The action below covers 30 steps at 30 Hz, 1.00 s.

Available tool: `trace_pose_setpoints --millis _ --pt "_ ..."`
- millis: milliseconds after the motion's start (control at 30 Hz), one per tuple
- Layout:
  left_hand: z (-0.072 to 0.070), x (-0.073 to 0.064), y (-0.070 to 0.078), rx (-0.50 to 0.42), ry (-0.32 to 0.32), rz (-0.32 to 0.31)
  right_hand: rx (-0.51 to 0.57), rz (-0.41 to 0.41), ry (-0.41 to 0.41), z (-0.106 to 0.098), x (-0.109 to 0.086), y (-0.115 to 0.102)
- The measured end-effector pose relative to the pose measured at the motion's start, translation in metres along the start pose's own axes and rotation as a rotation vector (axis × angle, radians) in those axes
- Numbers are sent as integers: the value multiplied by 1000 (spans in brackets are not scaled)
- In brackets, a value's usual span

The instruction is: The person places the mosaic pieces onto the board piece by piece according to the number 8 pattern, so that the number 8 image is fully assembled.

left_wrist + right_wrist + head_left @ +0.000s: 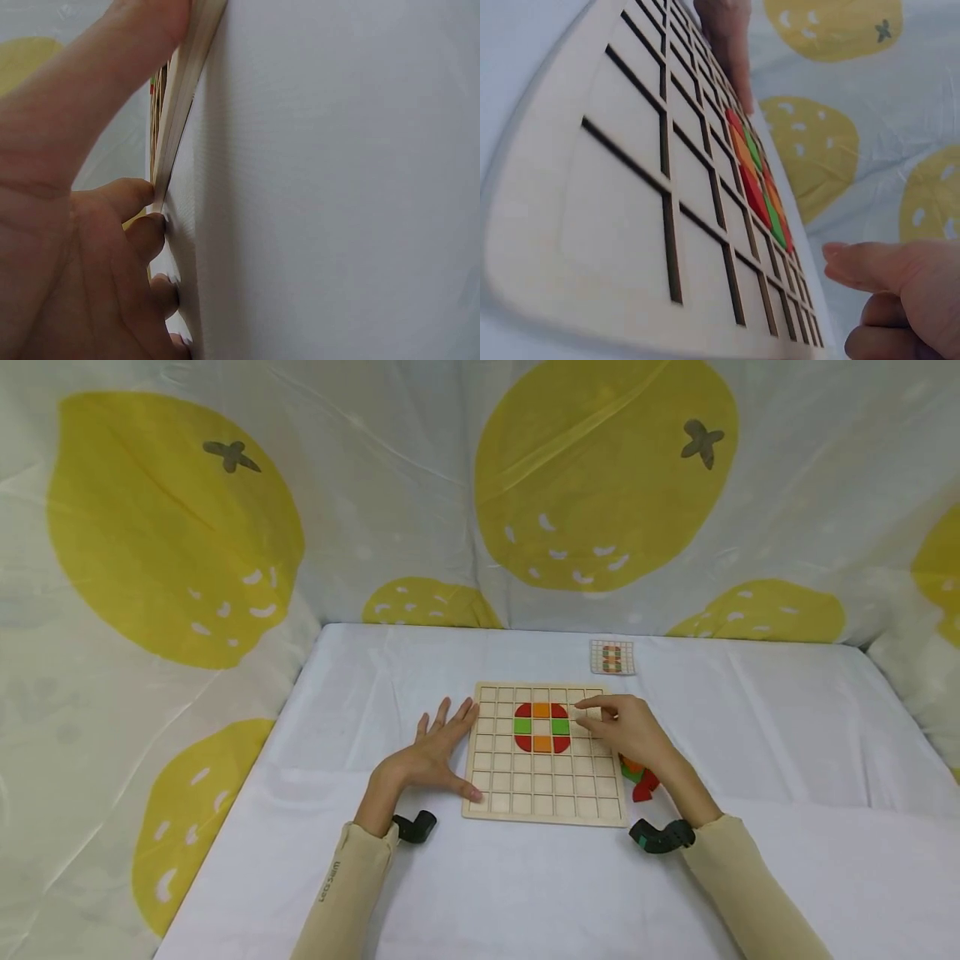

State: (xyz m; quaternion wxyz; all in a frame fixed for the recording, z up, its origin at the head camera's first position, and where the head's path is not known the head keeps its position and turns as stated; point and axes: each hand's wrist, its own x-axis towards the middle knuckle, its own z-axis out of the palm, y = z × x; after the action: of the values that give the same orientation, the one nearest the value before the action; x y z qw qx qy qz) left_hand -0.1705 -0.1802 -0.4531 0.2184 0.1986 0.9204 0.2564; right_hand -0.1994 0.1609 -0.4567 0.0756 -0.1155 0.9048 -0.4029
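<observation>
White cloth [525, 893] below, lemon-print curtain [412, 485] behind. Wooden board [543, 785] on cloth; red, orange, green tiles [542, 710] ringed in its squares. Left hand [429, 758] splayed against board's left edge; right hand [633, 727] above board, fingertips parted.

Left arm [341, 893] and right arm [750, 885] both come in from the near side, angled toward each other. Left hand [431, 756]'s splayed pretty wide, fingers [442, 712] aimed far, thumb [463, 788] out to the right. Right hand [633, 727] points left, thumb and index stretched out, tips slightly apart, some other fingers tucked in.
</observation>
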Motion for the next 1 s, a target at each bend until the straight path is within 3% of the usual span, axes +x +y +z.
trace_pose_setpoints --millis 300,633,1000 --pt "-2 -2 0 -21 -5 3 -65 41 31 -28 -27 27" --pt "-2 -1 3 -13 -15 1 -101 68 48 -44 -47 45" --pt "-2 -1 2 -13 -10 -4 -88 43 -77 -56 -53 54"
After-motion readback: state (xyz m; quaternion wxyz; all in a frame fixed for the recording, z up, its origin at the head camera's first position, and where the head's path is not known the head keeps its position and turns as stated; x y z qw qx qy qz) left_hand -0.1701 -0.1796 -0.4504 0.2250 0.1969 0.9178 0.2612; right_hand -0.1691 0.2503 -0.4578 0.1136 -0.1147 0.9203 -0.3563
